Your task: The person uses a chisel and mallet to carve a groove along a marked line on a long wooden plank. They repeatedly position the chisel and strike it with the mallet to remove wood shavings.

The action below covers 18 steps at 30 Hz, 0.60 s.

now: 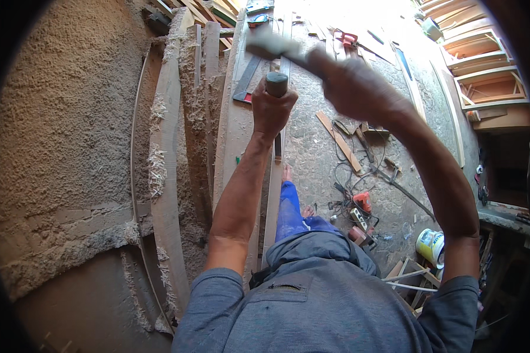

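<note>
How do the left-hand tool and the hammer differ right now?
The left-hand tool turns its round end toward the camera; the hammer lies sideways across the view, head leftward. The left-hand tool looks fairly crisp, the hammer blurred. Both are gripped: one in the left hand, one in the right hand.

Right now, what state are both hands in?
Left hand: closed around a round-ended tool handle, likely a chisel's.
Right hand: closed on a hammer, motion-blurred.

Left hand [272,115] clenched, right hand [362,88] aloft
</note>
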Available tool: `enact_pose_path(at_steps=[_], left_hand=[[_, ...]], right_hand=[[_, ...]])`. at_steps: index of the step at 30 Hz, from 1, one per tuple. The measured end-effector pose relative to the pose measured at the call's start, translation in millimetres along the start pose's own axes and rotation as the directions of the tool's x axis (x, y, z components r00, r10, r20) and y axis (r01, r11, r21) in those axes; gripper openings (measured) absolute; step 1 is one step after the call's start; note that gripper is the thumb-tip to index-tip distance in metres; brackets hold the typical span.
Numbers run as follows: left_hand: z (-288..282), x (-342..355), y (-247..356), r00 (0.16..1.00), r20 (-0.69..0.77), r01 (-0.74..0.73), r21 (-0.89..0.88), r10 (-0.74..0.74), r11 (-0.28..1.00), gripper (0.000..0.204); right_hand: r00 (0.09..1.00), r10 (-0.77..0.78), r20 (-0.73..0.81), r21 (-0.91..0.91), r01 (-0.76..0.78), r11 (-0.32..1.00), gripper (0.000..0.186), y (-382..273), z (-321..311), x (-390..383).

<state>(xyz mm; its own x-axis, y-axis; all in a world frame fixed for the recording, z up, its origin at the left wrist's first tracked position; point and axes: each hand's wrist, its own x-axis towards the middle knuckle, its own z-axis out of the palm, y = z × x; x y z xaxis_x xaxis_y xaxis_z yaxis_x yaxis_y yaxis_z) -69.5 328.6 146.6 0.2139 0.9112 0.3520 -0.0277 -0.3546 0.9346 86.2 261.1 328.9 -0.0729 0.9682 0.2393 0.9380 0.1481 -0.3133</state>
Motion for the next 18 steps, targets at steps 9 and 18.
enact_pose_path(at_steps=[9,18], left_hand=[[-13.6,22.2,0.4,0.911,0.133,0.402,-0.068,-0.391,0.913,0.011],[-4.2,5.9,-6.9,0.994,0.012,0.105,-0.014,-0.104,0.994,0.020]], right_hand=[[0.994,-0.062,-0.091,0.098,0.071,0.993,0.035,-14.1,-71.9,-13.4],[0.994,-0.009,0.112,-0.069,0.017,0.997,0.024,9.3,3.7,11.8]])
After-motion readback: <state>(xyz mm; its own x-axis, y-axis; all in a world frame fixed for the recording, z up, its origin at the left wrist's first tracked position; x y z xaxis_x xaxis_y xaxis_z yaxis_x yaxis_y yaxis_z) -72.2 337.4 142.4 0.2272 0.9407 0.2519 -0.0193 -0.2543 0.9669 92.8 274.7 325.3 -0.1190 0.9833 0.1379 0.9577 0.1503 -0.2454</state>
